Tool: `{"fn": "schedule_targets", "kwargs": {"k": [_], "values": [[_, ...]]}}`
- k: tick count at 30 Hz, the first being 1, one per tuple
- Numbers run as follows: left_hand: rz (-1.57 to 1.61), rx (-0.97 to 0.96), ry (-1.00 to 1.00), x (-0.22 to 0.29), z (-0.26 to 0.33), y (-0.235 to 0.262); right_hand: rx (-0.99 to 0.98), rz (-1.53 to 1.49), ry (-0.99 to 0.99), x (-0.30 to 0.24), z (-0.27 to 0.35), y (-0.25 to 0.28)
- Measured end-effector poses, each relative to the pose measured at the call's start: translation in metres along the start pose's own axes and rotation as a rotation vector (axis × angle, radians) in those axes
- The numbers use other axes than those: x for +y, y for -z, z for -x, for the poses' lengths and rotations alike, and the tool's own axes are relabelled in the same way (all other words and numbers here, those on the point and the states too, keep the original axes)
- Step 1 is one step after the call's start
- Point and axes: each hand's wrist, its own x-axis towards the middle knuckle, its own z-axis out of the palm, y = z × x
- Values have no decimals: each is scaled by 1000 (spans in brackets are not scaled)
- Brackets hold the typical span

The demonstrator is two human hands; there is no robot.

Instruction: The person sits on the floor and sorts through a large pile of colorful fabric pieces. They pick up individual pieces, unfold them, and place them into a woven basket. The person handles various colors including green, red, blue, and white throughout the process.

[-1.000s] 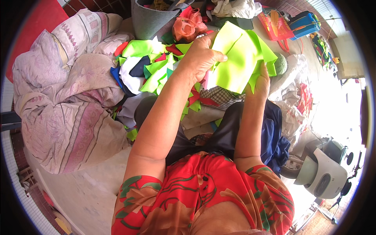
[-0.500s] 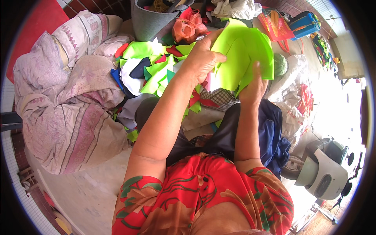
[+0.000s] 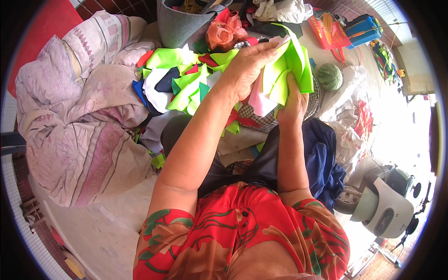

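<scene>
Both your hands are raised in front of you, sharing one bunch of neon-green fabric pieces. Your left hand lies over the near face of the bunch, fingers curled and closed on its upper edge — fingertips pressing the cloth near the top fold. Your right hand grips from below, fingers wrapped shut around the gathered lower part, so the green fans out above them; a pale pink piece hangs from the same grasp, between the two hands. The bunch is held up in the air, above a checked cloth on your lap. Behind your left hand lies a loose heap of fabric scraps — green, white, navy, red. Further left, a bundled pink-and-lilac quilt. A grey bucket stands beyond the heap, a small watermelon just right of the held cloth.
</scene>
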Motion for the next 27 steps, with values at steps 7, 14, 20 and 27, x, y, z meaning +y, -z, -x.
{"fn": "schedule_targets", "kwargs": {"k": [7, 14, 20, 27], "values": [[-223, 160, 10, -3, -3, 9, 64, -46, -51, 5, -1, 11], [-391, 111, -59, -9, -2, 7, 22, -147, -32, 9, -6, 22], [-699, 150, -175, -14, -3, 8, -85, -237, -75, 8, -4, 24], [-972, 117, -151, -19, -2, 6, -58, -245, -213, 8, -1, 12]]}}
